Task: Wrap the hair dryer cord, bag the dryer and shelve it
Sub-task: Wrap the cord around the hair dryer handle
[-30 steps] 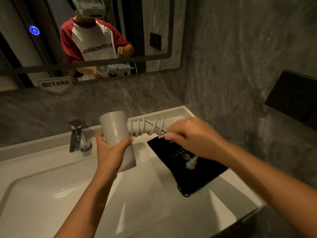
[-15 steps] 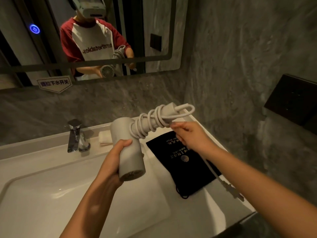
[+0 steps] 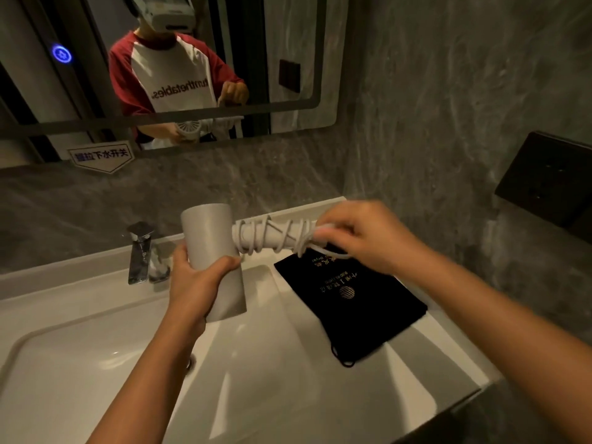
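A pale grey hair dryer (image 3: 209,238) is held above the basin, barrel upright, handle pointing right. My left hand (image 3: 195,283) grips the barrel from below. The white cord (image 3: 272,235) is wound in several crossing turns around the handle. My right hand (image 3: 362,233) pinches the cord at the handle's end, where a loose loop hangs down. A flat black drawstring bag (image 3: 352,302) with gold print lies on the counter just below my right hand.
A white sink basin (image 3: 80,363) fills the lower left, with a chrome faucet (image 3: 140,251) at its back. A mirror (image 3: 288,43) hangs on the grey wall. A dark wall panel (image 3: 551,177) sits at right. The counter's front edge (image 3: 464,398) runs near the bag.
The dryer handle, tilted up half a second ago, is level again. My right hand rose from below the handle to its end, bringing the cord around with more turns.
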